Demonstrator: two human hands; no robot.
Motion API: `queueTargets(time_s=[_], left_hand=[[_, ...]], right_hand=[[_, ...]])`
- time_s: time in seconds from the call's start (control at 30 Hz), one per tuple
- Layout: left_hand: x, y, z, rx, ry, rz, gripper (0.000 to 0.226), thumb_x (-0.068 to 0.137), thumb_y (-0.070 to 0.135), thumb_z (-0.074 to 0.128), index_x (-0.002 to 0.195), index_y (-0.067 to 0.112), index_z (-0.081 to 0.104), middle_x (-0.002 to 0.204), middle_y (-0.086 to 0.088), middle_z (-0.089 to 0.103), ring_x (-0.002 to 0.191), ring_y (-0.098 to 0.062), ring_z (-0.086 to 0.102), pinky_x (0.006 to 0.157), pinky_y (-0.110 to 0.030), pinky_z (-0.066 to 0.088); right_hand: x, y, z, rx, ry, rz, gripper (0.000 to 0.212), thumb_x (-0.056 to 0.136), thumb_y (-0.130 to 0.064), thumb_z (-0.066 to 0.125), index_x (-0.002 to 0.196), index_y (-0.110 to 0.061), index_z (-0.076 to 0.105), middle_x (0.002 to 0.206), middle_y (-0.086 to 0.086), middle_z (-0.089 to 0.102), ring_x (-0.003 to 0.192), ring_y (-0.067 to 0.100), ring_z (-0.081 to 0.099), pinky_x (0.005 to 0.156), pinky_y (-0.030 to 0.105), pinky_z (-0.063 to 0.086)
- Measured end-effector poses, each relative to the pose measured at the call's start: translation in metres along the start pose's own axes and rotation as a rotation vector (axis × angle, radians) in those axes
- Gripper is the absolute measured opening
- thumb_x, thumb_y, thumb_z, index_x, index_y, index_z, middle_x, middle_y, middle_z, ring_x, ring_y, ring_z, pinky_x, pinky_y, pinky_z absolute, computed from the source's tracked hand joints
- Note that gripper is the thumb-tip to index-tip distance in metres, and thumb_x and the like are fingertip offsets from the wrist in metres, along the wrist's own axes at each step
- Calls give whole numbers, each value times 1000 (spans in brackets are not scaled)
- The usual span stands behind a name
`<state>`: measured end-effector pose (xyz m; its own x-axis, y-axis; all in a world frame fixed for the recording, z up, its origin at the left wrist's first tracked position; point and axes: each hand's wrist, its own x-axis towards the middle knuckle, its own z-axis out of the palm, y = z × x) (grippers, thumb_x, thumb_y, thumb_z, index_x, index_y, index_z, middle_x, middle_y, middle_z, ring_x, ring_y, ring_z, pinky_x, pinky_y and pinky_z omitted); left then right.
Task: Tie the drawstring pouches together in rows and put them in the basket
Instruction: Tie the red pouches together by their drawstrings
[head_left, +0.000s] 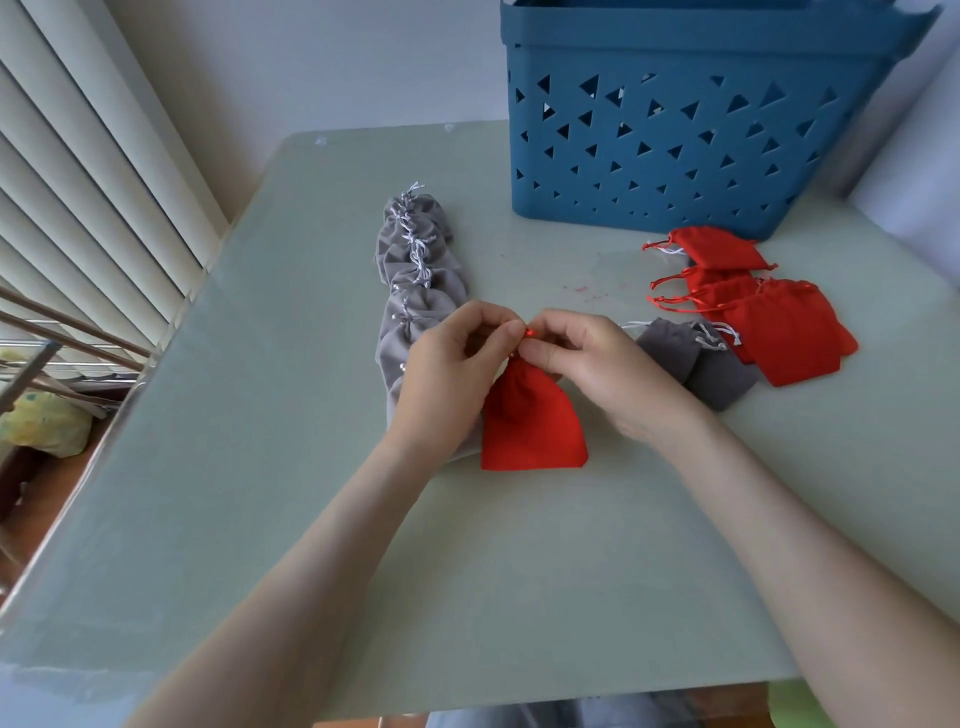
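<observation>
A red drawstring pouch (532, 423) lies on the table in front of me, neck pointing away. My left hand (452, 364) and my right hand (587, 358) meet above its neck, and both pinch its red drawstring at the fingertips. To the left runs a row of several grey pouches (415, 291) tied together by white cords; its near end is hidden under my left hand. To the right lie loose red pouches (753, 306) and two grey pouches (696, 364). The blue basket (675, 135) with triangle cut-outs stands at the back right.
The pale green table (260, 415) ends at a left edge beside window blinds (78, 182) and a rack below. The table's near edge runs along the bottom of the view. A white wall stands behind the basket.
</observation>
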<state>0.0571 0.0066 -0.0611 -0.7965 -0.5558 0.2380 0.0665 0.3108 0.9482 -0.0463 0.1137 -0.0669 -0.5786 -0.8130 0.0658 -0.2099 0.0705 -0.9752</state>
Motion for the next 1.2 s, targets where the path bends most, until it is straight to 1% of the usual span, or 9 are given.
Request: queueTargets(time_s=[0.1, 0.23, 0.3, 0.47, 0.63, 0.8, 0.93, 1.07, 1.2], left_hand=[[2, -2, -3, -62, -10, 11, 15, 91, 17, 61, 79, 25, 66, 70, 13, 65, 72, -6, 57, 72, -27, 45], [2, 6, -5, -221, -101, 13, 17, 93, 2, 55, 81, 12, 62, 68, 14, 66, 70, 3, 59, 71, -11, 43], [1, 11, -9, -219, -150, 33, 17, 92, 1, 54, 81, 10, 62, 68, 14, 66, 70, 4, 60, 70, -8, 42], [7, 1, -18, 341, -98, 393, 7, 85, 23, 65, 81, 19, 68, 72, 15, 63, 72, -4, 58, 69, -9, 41], [9, -6, -18, 499, -63, 520, 20, 84, 25, 59, 81, 9, 70, 74, 9, 60, 73, -6, 52, 69, -8, 38], [5, -5, -13, 368, -45, 189, 6, 87, 16, 67, 82, 13, 69, 76, 6, 69, 73, -2, 61, 67, -6, 40], [5, 0, -13, 227, -109, -27, 11, 88, 16, 66, 77, 17, 65, 68, 10, 66, 55, 4, 54, 54, -6, 36], [7, -2, -13, 262, -135, -71, 5, 86, 16, 68, 82, 13, 69, 55, 16, 59, 49, 5, 52, 51, -5, 34], [7, -4, -13, 303, -132, -38, 6, 85, 16, 70, 85, 10, 69, 67, 10, 66, 54, 4, 56, 57, -5, 38]], right_hand=[[-1, -5, -2, 107, -45, 7, 21, 94, -7, 54, 74, -15, 56, 61, -11, 52, 60, 3, 44, 58, 15, 35], [-2, -9, -4, 390, -112, 95, 7, 83, -16, 56, 80, -10, 55, 60, -11, 56, 56, -1, 50, 55, 11, 38], [-1, -10, -6, 480, -143, 123, 14, 73, -22, 62, 78, -10, 60, 61, -8, 58, 56, 0, 53, 56, 10, 41], [-3, -6, -10, 374, -148, 135, 21, 72, -29, 61, 80, -9, 61, 59, -11, 59, 56, -1, 53, 55, 10, 40], [-3, -3, -12, 133, -125, 64, 7, 82, -20, 61, 81, -14, 65, 65, -10, 61, 65, 7, 48, 61, 18, 38], [-3, -3, -12, -51, -59, 28, 11, 89, -10, 63, 83, -17, 69, 65, -12, 59, 62, 1, 47, 60, 15, 36], [-2, -2, -9, -194, 6, -33, 12, 87, -12, 66, 79, -20, 67, 69, -12, 62, 66, 2, 52, 65, 16, 40], [-2, 1, -8, -341, 45, -110, 11, 85, -9, 69, 80, -18, 65, 72, -10, 60, 66, 0, 52, 66, 15, 42], [0, 4, -8, -337, 56, -104, 18, 85, -12, 69, 77, -28, 64, 74, -14, 63, 70, -3, 55, 71, 18, 44]])
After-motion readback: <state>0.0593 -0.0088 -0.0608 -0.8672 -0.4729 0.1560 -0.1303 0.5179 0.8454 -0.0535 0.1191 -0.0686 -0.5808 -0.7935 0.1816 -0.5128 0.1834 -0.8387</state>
